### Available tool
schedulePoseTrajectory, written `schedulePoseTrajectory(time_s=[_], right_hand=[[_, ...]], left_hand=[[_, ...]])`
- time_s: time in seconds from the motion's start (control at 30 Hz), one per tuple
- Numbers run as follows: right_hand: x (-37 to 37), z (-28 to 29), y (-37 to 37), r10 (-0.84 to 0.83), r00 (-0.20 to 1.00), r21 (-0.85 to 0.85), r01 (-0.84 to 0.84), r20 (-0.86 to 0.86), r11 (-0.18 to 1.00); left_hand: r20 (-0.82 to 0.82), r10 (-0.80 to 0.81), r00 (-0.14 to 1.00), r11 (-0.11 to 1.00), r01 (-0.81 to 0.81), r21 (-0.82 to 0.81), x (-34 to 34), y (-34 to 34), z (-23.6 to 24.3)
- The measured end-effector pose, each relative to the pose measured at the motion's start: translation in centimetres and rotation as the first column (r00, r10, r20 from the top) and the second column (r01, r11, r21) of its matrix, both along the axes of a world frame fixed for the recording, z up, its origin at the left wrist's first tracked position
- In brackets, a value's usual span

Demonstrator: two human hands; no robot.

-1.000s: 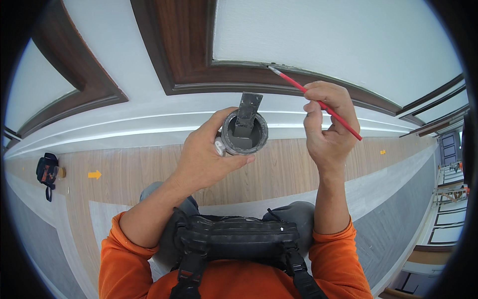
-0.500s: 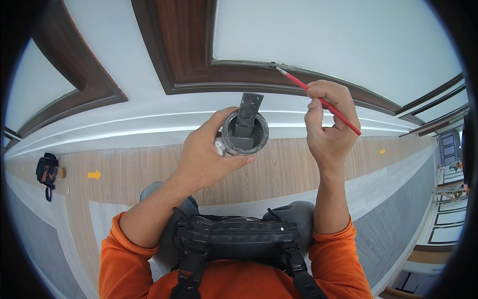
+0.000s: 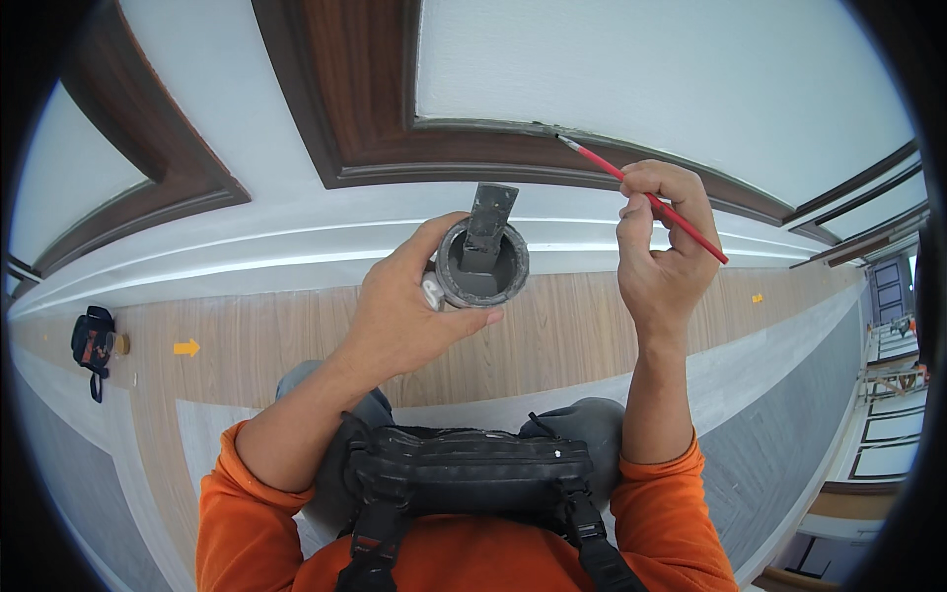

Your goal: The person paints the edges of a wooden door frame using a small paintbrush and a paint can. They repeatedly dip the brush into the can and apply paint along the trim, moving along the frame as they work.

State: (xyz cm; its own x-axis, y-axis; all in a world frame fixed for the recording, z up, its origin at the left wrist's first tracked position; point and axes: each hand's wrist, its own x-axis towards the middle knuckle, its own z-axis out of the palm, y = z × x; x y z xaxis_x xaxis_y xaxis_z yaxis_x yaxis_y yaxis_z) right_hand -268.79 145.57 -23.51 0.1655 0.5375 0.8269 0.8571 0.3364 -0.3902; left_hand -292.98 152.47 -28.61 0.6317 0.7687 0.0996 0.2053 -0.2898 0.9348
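My left hand [image 3: 395, 294] is wrapped round a small paint pot [image 3: 523, 281] with grey paint inside and a smeared rim. A flat dark grey strip [image 3: 494, 212] stands in the pot and leans over its far rim. Something small and white is tucked between my left fingers and the pot. Pinched in my right hand [image 3: 671, 242] is a thin red-handled paintbrush [image 3: 602, 163]. Its tip meets the lower inner edge of a brown wood-grain moulding [image 3: 365, 109], where grey paint lines the border with the white wall panel [image 3: 631, 69].
A white baseboard [image 3: 286, 237] runs below the moulding. At the far left a dark bag [image 3: 94, 335] sits on the wood-look floor [image 3: 256, 326], near an orange arrow sticker [image 3: 186, 347]. A black waist bag [image 3: 473, 469] lies across my lap.
My right hand has shifted slightly right, and the brush tip has slid right along the moulding's edge. My left hand and the pot have barely moved.
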Motion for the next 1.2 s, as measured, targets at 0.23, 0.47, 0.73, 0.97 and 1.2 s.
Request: schedulePoseTrajectory(time_s=[0.23,0.47,0.73,0.97,1.2], right_hand=[[0.0,0.1,-0.5,-0.008,0.994,0.001,0.008,-0.111,1.000],[1.0,-0.2,-1.0,-0.083,0.996,0.021,0.084,-0.030,0.996],[-0.7,-0.9,0.4,0.039,0.999,0.050,-0.040,0.017,0.998],[-1.4,-1.0,0.2,0.097,0.995,0.028,-0.097,-0.010,0.995],[-0.5,-1.3,0.0,0.073,0.996,0.080,-0.077,0.049,0.994]], left_hand=[[0.017,-0.003,1.000,1.000,0.004,-0.011,0.0,0.0,-0.1],[0.001,0.010,1.000,0.999,-0.010,-0.043,-0.1,-0.1,0.3],[0.037,0.000,0.999,0.998,0.002,-0.059,-0.1,0.0,0.0],[0.044,0.006,0.999,0.998,-0.003,-0.069,-0.1,-0.1,0.3],[0.049,0.006,0.999,0.998,-0.003,-0.061,-0.1,-0.2,0.3]])
